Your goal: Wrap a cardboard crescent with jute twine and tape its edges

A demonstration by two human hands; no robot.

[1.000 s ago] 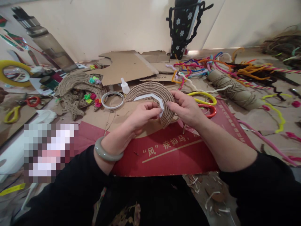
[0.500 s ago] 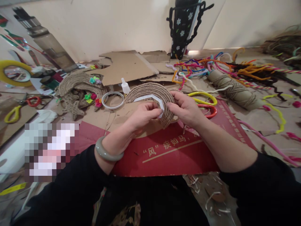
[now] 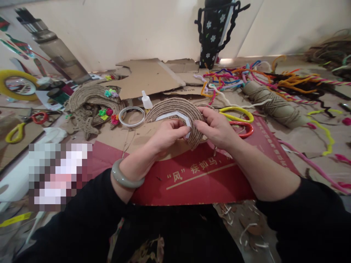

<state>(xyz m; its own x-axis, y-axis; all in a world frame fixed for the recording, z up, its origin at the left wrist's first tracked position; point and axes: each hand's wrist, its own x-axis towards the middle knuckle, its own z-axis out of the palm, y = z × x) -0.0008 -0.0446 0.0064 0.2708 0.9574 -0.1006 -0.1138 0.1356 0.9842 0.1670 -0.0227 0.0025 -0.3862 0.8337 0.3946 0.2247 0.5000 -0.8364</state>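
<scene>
Between my hands is a curved cardboard piece covered with rows of brown twine, a white strip running along its inner edge. My left hand pinches that inner edge, thumb and fingers closed on it. At the right end of the arch, my right hand presses thumb and fingers onto the twine rows. Just behind the arch stands a small white-capped glue bottle. A pale ring-shaped roll lies to its left. Scissors with yellow and red handles sit beyond my right hand.
Red printed cardboard lies under my hands. At left are a finished-looking twine arch with pompom flowers, more scissors and yellow tape. A twine roll, tangled pipe cleaners and a flowered black tumbler stand right and back.
Almost nothing differs. Both hands keep their hold on the twine-covered arch, with only a very slight shift of the fingers.
</scene>
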